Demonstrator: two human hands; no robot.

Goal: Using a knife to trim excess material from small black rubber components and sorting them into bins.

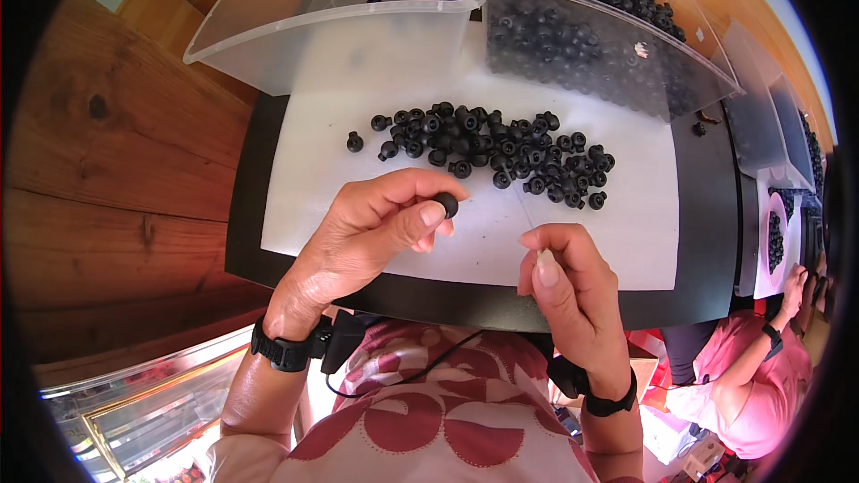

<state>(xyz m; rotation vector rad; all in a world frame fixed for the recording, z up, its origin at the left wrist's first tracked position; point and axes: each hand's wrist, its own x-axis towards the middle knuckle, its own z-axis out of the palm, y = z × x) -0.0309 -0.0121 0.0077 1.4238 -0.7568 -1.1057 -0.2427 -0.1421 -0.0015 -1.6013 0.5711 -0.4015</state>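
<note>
Between the thumb and fingers of my left hand [380,219] is a small round black knob-like piece [446,205]. My right hand [573,291] is closed in a pinch on a thin, pale, see-through strip [529,216], which points up and away from me; its exact kind is hard to make out. Just beyond both hands, a loose pile of the same black pieces [470,139] lies on a white sheet [313,170]. Each has a ball-like body with a short neck, and some show a hole in the end.
At the back left, a clear plastic bin [376,45] holds several black pieces. Another clear bin [617,80] at the back right is heaped with them. The white sheet covers a dark table [707,250]. Farther right, a person in pink [743,385] works beside a pink tray [765,259].
</note>
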